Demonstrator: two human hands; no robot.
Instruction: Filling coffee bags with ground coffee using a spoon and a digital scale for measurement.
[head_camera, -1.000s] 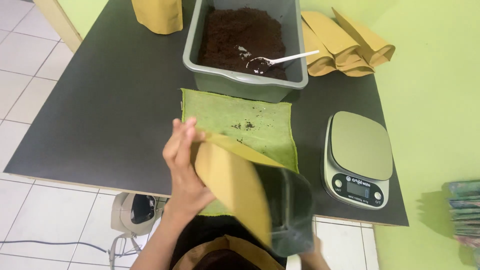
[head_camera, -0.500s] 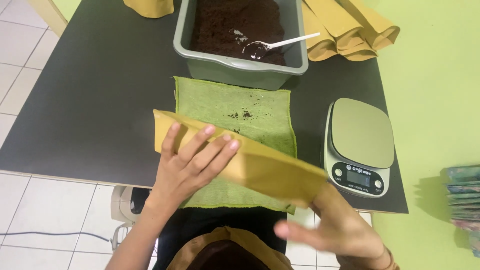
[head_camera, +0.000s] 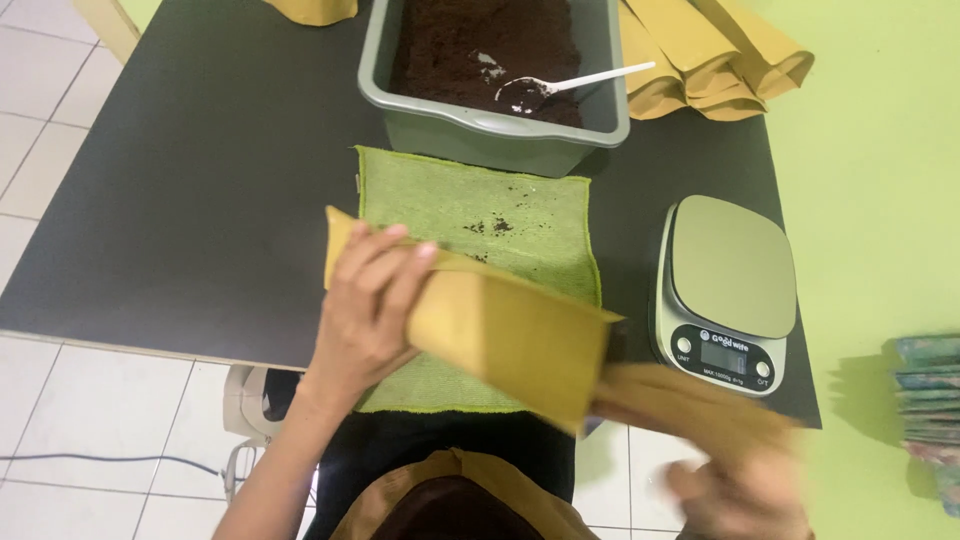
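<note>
**Pouch held over the cloth, right hand in motion**

The left hand (head_camera: 368, 305) lies with fingers spread flat across the brown paper pouch (head_camera: 500, 325), gripping its left end. The right hand (head_camera: 735, 480) is a blur at four o'clock from the pouch; whether it is curled or spread cannot be told, though it meets the pouch's right end. The pouch hangs above the green cloth (head_camera: 500, 215), tilted down to the right. At twelve o'clock, touching the cloth's far edge, stands the grey tub (head_camera: 480, 130) of dark grounds with a white spoon (head_camera: 570, 85). At three o'clock the kitchen scale (head_camera: 730, 290) sits near the black table's (head_camera: 180, 190) right edge. Bare tabletop opens at nine o'clock.

Half a second ago the right hand was sharp, under the pouch's right end; the pouch has since swung slightly and the left hand stays on it.
</note>
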